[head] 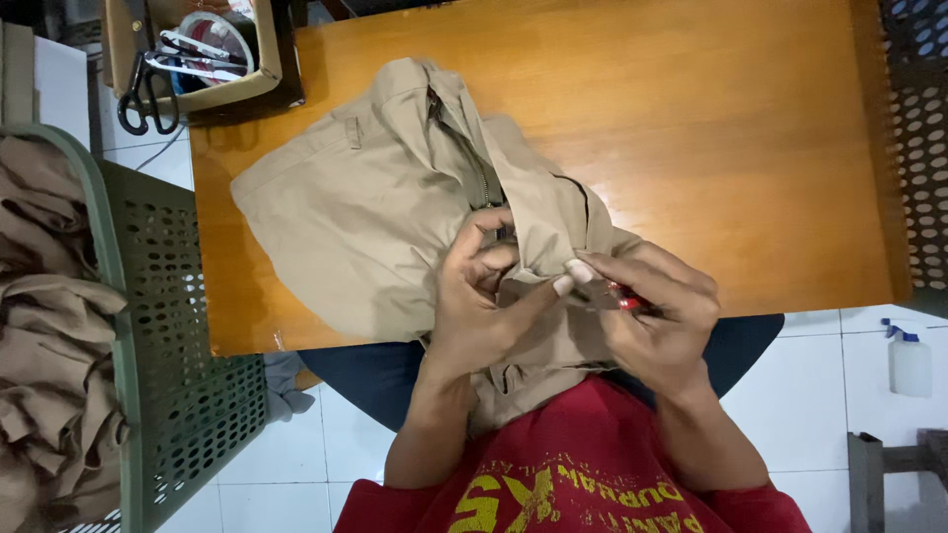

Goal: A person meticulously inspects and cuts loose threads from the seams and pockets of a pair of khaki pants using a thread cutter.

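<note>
Left hand (pixel 476 296): we see it curled, fingers bent inward, thumb and fingertips pinching a fold of the khaki garment (pixel 385 197) just below the zipper
Right hand (pixel 657 311): we note the thumb pressed against the same fold, tip touching the left thumb; the other fingers are wrapped round a small red tool (pixel 624 299), mostly hidden, so we cannot tell its kind
Khaki garment: bunched and creased, it lies on the near left part of the wooden table (pixel 711 128), and its lower edge hangs over the table's near edge toward our lap
Zipper (pixel 482 178): dark, running down the middle of the garment, its lower end right by the left fingers
Wooden table: orange-brown, glossy, bare to the right of the garment
Box (pixel 242 74): at the far left corner of the table, holding white-handled tools; black scissors (pixel 146 94) hang at its left side
Green crate (pixel 168 345): perforated plastic, left of the table on the floor side, filled with more khaki cloth (pixel 49 336)
Spray bottle (pixel 908 360): white, on the tiled floor at the right, well apart from the hands
Red shirt (pixel 583 464): ours, at the bottom edge, with yellow print
</note>
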